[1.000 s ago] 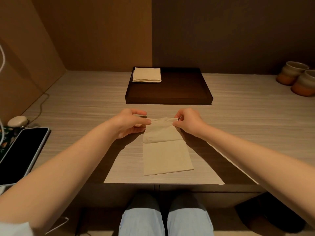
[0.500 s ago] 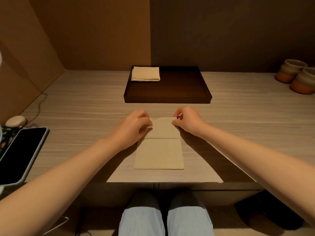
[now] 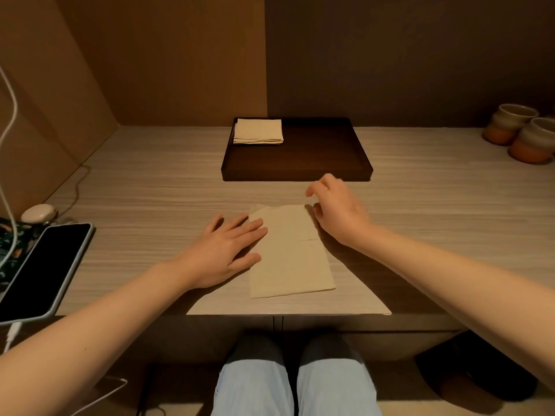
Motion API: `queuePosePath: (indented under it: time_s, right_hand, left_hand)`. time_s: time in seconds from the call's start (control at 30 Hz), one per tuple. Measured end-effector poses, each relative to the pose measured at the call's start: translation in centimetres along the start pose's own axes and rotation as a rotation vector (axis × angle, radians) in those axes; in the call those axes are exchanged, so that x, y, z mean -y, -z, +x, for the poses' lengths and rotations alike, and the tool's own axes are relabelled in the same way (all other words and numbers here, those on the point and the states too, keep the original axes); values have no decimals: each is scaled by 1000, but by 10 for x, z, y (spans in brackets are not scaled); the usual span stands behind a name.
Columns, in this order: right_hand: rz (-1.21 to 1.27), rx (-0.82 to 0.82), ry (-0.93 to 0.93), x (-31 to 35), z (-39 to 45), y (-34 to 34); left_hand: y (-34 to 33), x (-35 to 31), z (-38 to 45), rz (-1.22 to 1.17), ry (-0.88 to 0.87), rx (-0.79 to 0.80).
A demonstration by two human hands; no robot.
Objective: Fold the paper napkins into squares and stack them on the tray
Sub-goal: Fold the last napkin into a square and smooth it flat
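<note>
A beige paper napkin [image 3: 292,253] lies flat near the table's front edge, a long rectangle with a crease across its middle. My left hand [image 3: 229,250] lies flat with straight fingers, its fingertips pressing the napkin's left edge. My right hand [image 3: 338,210] is at the napkin's far right corner, thumb and fingers pinching that corner. Behind them sits a dark brown tray [image 3: 324,157]. A small stack of folded square napkins [image 3: 258,131] rests in the tray's far left corner.
A phone [image 3: 42,268] with a white cable lies at the left edge beside a small white case [image 3: 39,213]. Two ceramic cups [image 3: 521,133] stand at the far right. Walls close in the back and left. My knees show below the table.
My left hand let go of the napkin's far left corner and flattened onto its left edge. The napkin was laid out flat on the table and shifted slightly right.
</note>
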State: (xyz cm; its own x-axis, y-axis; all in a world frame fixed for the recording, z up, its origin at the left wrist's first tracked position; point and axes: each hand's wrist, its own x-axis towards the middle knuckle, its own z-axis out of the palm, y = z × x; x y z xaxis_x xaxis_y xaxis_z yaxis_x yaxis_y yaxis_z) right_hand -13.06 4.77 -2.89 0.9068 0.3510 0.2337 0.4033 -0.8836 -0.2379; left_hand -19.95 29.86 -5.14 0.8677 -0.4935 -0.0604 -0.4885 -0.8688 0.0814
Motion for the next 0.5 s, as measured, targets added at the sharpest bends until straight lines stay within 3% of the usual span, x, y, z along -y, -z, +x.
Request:
queuePosePath:
  time_s: [0.07, 0.13, 0.23, 0.5]
  right_hand:
    - [-51, -8, 217, 5, -15, 6]
    - [-18, 140, 355, 9, -33, 7]
    - [6, 333, 411, 3, -65, 3]
    - [24, 461, 512, -13, -131, 18]
  left_hand:
    - [0, -3, -3, 19, 22, 55]
    - [1, -5, -7, 29, 23, 89]
    - [5, -10, -15, 73, -15, 123]
    - [0, -47, -63, 55, -197, 152]
